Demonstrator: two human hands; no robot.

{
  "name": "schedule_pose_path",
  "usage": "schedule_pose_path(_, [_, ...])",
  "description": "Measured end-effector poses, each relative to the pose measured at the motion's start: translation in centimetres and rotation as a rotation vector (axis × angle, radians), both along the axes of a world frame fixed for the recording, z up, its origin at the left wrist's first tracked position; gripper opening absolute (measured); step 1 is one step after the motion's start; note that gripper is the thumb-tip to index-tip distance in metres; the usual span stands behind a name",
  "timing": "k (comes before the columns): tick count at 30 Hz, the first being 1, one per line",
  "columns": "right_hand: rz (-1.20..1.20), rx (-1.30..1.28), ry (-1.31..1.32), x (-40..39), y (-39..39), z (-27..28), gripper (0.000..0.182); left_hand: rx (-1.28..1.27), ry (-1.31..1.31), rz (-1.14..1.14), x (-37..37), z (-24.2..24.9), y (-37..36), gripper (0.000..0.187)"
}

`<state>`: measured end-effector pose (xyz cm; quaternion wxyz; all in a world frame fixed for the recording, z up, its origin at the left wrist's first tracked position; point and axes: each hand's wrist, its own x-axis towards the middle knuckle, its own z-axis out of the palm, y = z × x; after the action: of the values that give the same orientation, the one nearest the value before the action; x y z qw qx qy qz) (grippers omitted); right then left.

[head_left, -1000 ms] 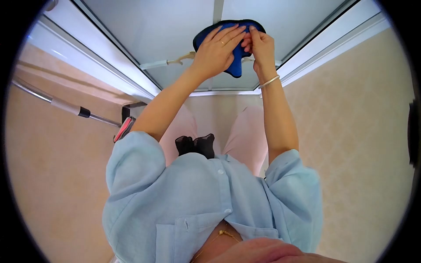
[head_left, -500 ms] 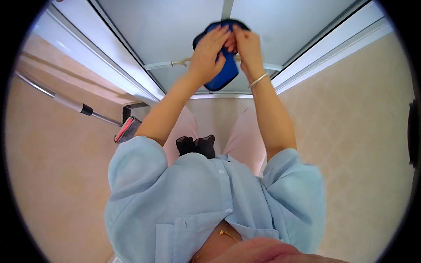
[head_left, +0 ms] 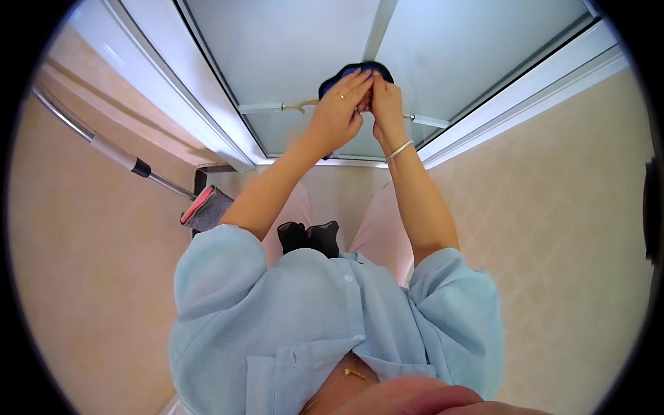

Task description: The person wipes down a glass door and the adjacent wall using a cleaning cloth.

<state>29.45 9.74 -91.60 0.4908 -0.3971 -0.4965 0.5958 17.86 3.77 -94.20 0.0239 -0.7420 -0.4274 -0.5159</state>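
**Cloth held in both hands against a glass door**

Cloth (head_left: 349, 72): blue, bunched small, pressed to the frosted glass door (head_left: 290, 48) at the level of the door's white handle (head_left: 277, 108). Only its upper edge and a sliver below the left hand were visible; the rest was hidden behind the fingers. It lay just beside the vertical frame bar (head_left: 380, 28) that divided the two panes.

Items, left to right:

Mop handle (head_left: 104, 149): metal tube with a grey sleeve and a black collar, slanting down across the beige wall (head_left: 76, 277) on the left.

Mop head (head_left: 205, 207): grey pad with a red edge, resting on the floor at the foot of the door frame, well apart from the cloth.

Left hand (head_left: 339, 111): raised to the door, ring on one finger, fingers curled over the cloth and closed on it from the left side.

Black item (head_left: 309, 235): dark, ruffled fabric showing between the pink trouser legs, above the hem of the pale blue shirt (head_left: 311, 325).

Right hand (head_left: 380, 104): raised beside the left hand and touching it, fingertips pinched on the cloth's upper right edge. A thin bracelet (head_left: 400, 150) sat on the wrist.

Door frame (head_left: 526, 83): white rail running diagonally on the right, between the glass and the patterned beige wall.
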Motion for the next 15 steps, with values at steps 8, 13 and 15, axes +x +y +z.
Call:
schedule_pose_path(8, [0.012, 0.084, 0.028, -0.4, 0.2, 3.0, 0.046, 0.065, -0.081, 0.046, 0.9, 3.4, -0.1, 0.066])
schedule_pose_path(13, [0.137, 0.141, -0.115, -2.2, -0.1, 0.7, 0.045, 0.014, -0.267, 0.139, 0.7, -0.6, -1.5, 0.066])
schedule_pose_path(15, [0.155, 0.211, -0.062, -4.4, -0.1, 2.4, 0.045, 0.090, -0.275, 0.189, -0.4, 1.5, -1.6, 0.066])
